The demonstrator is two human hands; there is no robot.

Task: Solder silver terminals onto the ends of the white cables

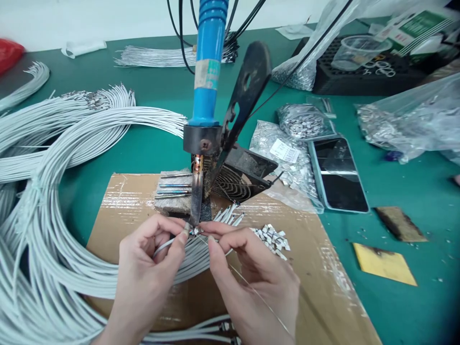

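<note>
My left hand (149, 268) pinches the end of a white wire (163, 247) between thumb and forefinger, right under the tip of the soldering iron (196, 201). The iron has a blue handle (209, 62) and stands fixed, tip down, in a black stand (244, 96). My right hand (251, 278) is closed in a pinch on a thin strand of solder wire (258, 294) whose end meets the iron's tip at a small metal terminal (196, 231). Both hands hover over a taped cardboard sheet (323, 287).
Large coils of white wires (53, 158) fill the left side. A pile of small metal terminals (273, 237) lies right of my hands. Bags of terminals (287, 148), a phone (338, 175), two sponges (384, 263) and a black tray (359, 72) sit on the green table.
</note>
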